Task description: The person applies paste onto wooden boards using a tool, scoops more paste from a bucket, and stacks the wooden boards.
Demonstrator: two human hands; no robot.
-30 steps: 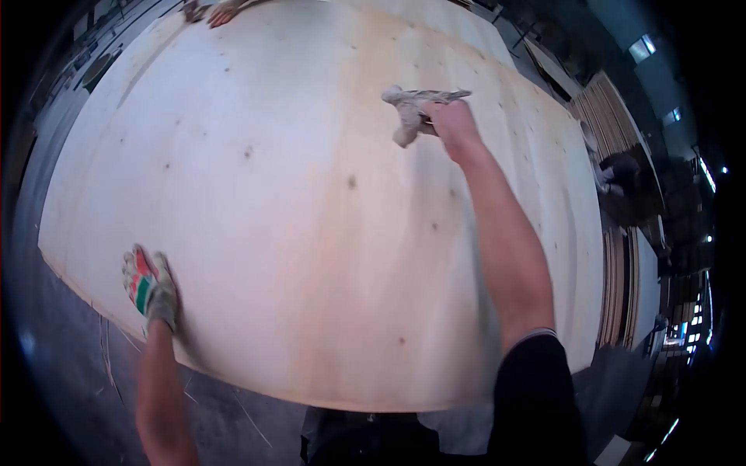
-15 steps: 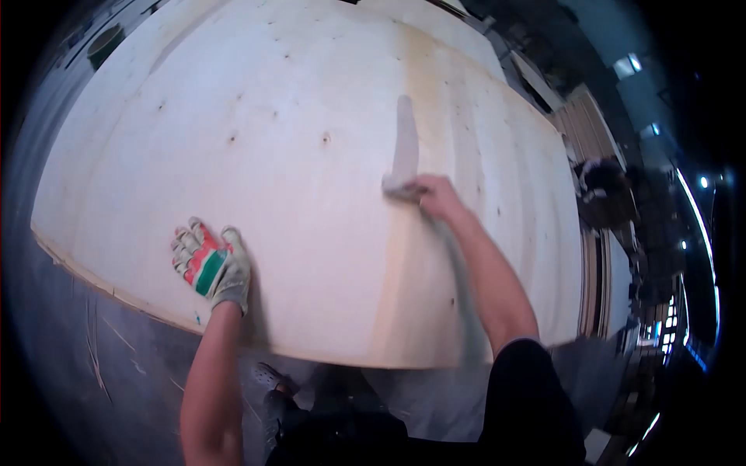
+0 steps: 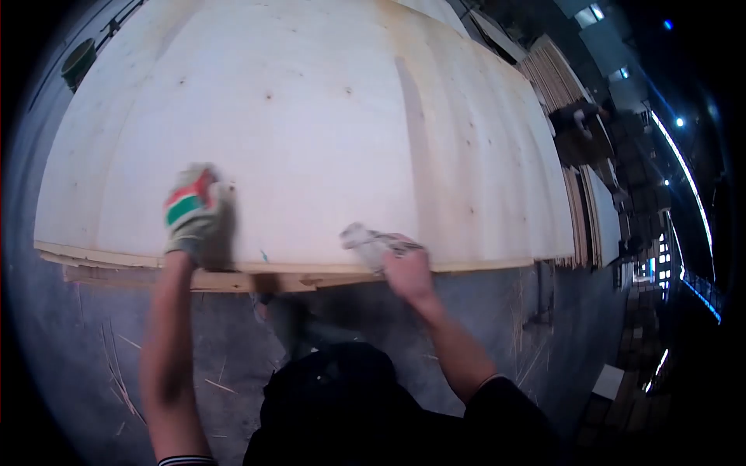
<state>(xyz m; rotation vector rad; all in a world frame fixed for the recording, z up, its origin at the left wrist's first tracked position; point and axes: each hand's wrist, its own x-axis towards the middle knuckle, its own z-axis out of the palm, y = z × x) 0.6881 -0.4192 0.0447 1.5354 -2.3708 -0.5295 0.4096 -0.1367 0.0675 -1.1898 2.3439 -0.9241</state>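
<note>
A large pale plywood sheet point(image 3: 311, 155) with small dark knots lies in front of me, on top of other sheets. My left hand point(image 3: 194, 208), in a white glove with red and green patches, is over its near left part. The glove is blurred, but the thumb stands apart from the fingers and nothing shows in it. Bare and closed, my right hand point(image 3: 406, 262) grips a flat putty knife point(image 3: 364, 239) at the near edge; motion smears its blade. A long greyish strip of filler point(image 3: 413, 132) runs down the sheet, beyond the right hand.
A dark green bucket point(image 3: 78, 62) stands at the far left. Stacked boards point(image 3: 553, 74) are on the right, where another person point(image 3: 576, 118) is bent over. Thin wood slivers point(image 3: 221, 386) lie on the grey floor point(image 3: 256, 342).
My right hand has drawn the putty knife toward me, down to the near edge, and the greyish strip is longer. My left hand has shifted slightly left. The view has also shifted.
</note>
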